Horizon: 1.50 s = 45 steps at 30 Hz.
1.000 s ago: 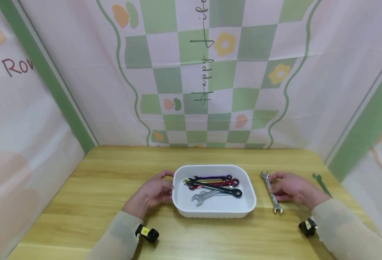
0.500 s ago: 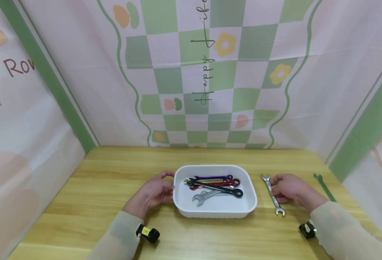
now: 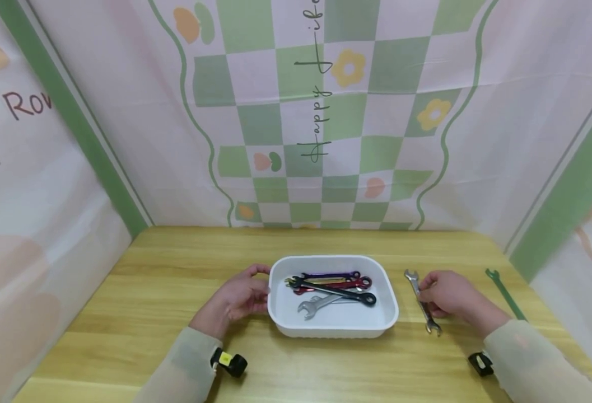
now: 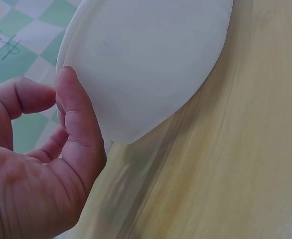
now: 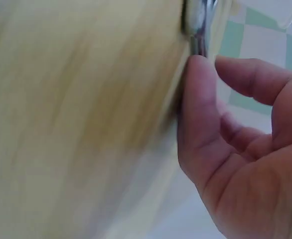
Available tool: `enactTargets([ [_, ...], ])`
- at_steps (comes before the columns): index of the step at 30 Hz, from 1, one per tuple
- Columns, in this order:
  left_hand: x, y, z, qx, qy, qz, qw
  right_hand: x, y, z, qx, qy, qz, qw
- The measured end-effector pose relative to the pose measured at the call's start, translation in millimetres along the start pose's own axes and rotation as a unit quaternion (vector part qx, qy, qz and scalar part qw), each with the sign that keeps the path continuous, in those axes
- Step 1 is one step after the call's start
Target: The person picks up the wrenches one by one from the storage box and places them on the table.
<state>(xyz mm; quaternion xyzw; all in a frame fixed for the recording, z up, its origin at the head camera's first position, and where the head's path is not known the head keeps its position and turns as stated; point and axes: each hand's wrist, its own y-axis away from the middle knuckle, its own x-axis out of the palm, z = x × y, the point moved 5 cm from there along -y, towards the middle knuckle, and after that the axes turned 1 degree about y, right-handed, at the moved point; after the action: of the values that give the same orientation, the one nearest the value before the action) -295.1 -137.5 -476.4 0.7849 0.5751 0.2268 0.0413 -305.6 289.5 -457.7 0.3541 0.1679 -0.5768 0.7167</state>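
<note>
Head view: Pinched by the shaft in bent fingers of the right hand (image 3: 449, 294), a double-ended silver wrench (image 3: 415, 287) at three o'clock from the white tray (image 3: 333, 332), one end toward eleven o'clock, the other toward five. Impossible to tell whether flat on the surface (image 3: 366, 369) or slightly raised. Held at its nine o'clock end by the left hand (image 3: 240, 294), the tray itself, with a pile of wrenches (image 3: 331, 289) inside. At three o'clock from the right hand, apart from it, a green wrench (image 3: 506, 294), partly behind the sleeve.

Left wrist view: Toward nine o'clock, bent fingers of the left hand at the tray's rim and outer wall. Probably light, thin plastic, so worth steadying.

Right wrist view: Slightly blurred, toward one o'clock, the shiny silver wrench at the tips of the right hand's closed fingers. By its look, likely steel: stiff, weighty for its slimness, hard to damage, but slick. Best taken mid-shaft, between the two ends, with a firm pinch against swinging.
</note>
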Motion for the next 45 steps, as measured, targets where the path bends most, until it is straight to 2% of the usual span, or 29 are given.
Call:
enactTargets([
  [1, -0.1, 0.2, 0.1, -0.001, 0.000, 0.000, 1.0000, 0, 3.4, 5, -0.018, 0.043, -0.003, 0.9989],
  [3, -0.2, 0.3, 0.2, -0.001, -0.001, 0.000, 1.0000, 2, 12.8, 14, -0.057, 0.127, -0.007, 0.9903],
  [4, -0.2, 0.4, 0.2, -0.001, -0.001, 0.000, 1.0000, 4, 18.3, 19, -0.075, 0.166, -0.008, 0.9832],
  [7, 0.0, 0.5, 0.3, -0.001, 0.000, -0.001, 1.0000, 14, 38.0, 30, -0.143, 0.268, -0.025, 0.9524],
  [11, -0.3, 1.0, 0.8, -0.003, 0.001, -0.002, 1.0000, 37, 63.1, 34, -0.187, 0.311, -0.012, 0.9316],
  [16, -1.0, 1.9, 1.2, -0.004, 0.000, -0.003, 1.0000, 53, 78.1, 29, -0.172, 0.316, 0.012, 0.9329],
  [23, -1.1, 2.2, 1.1, -0.004, 0.004, 0.000, 1.0000, 59, 81.3, 25, -0.161, 0.314, 0.024, 0.9354],
  [31, 0.0, 1.8, 0.8, -0.003, 0.008, 0.006, 0.9999, 57, 84.6, 18, -0.167, 0.324, 0.005, 0.9311],
  [45, 1.7, 1.9, -0.7, -0.001, 0.004, 0.008, 1.0000, 41, 90.9, 2, -0.164, 0.344, -0.021, 0.9243],
])
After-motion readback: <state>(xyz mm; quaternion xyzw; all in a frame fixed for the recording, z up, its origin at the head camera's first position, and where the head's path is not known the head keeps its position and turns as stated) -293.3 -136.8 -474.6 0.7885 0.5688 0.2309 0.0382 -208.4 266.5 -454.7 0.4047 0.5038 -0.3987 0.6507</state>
